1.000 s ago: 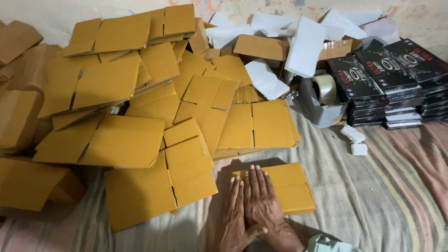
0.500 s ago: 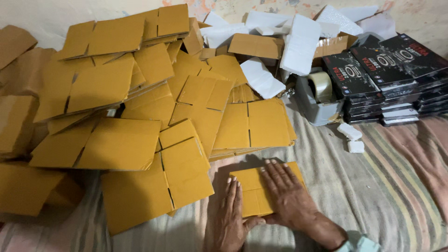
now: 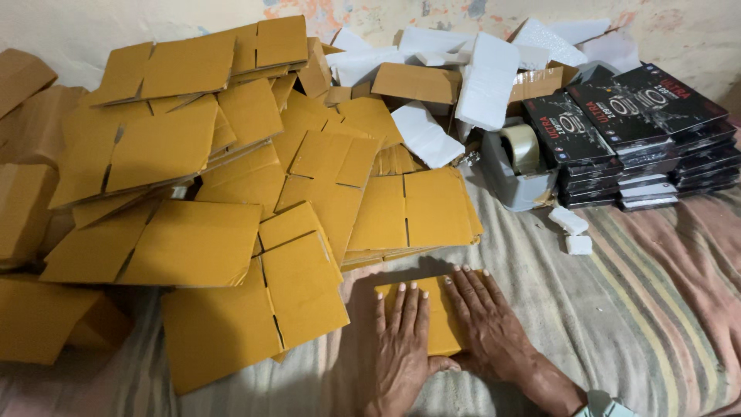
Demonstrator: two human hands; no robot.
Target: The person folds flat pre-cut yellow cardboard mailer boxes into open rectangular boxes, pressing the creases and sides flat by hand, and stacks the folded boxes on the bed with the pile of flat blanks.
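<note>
Both hands lie flat and open, fingers spread, gripping nothing — the left hand [image 3: 403, 344] and the right hand [image 3: 488, 324] press down side by side on one small flattened cardboard piece [image 3: 440, 313] that rests on the striped blanket [image 3: 656, 309] of the bed, just in front of the big heap of flattened cardboard boxes [image 3: 231, 201]. The risk I see is the soft bedding: pressure on it may crease the piece unevenly or let it slide away under the palms, and the leaning heap beside the left hand looks ready to slip onto the working spot if nudged. The flat boxes are too many and too overlapped to count — well over a dozen. Behind them lie several white foam slabs [image 3: 486, 77], at least five, one roll of clear tape [image 3: 521, 147] in a grey holder, two stacks of black flat packages [image 3: 633, 131], and two small white foam scraps [image 3: 571, 230].
</note>
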